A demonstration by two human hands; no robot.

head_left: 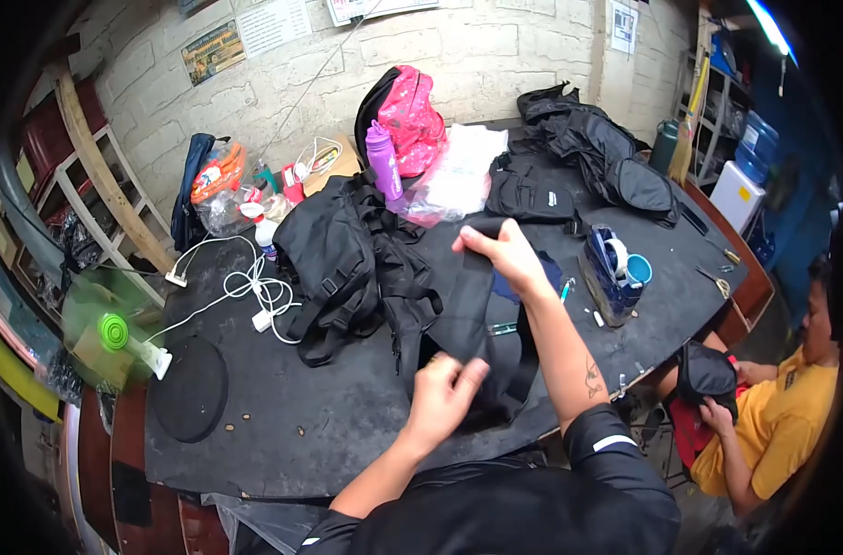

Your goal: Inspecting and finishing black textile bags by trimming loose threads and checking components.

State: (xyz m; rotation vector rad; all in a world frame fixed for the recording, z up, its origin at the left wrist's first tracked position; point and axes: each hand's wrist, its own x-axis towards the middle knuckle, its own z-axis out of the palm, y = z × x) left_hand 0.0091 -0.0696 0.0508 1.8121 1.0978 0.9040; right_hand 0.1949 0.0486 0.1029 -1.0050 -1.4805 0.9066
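Observation:
Before me on the dark table lies a black fabric bag piece (468, 301), with a wide strip pulled up from it. My right hand (512, 259) grips the strip's upper end, thumb pressed over the edge. Nearer to me, my left hand (443, 398) is closed at the lower part of the black cloth; its fingertips are partly hidden. A teal-handled tool (502, 328) lies between my arms, beside some dark blue cloth (544, 270). Left of the piece sits a black backpack (327, 245) with loose straps and buckles.
A blue tape dispenser (599, 282) and scissors (715, 280) lie right. Along the back stand a purple bottle (383, 165), a pink backpack (412, 111) and black bags (588, 139). White cables (255, 287) and a green fan (113, 331) are left. A co-worker (773, 416) in yellow sits right.

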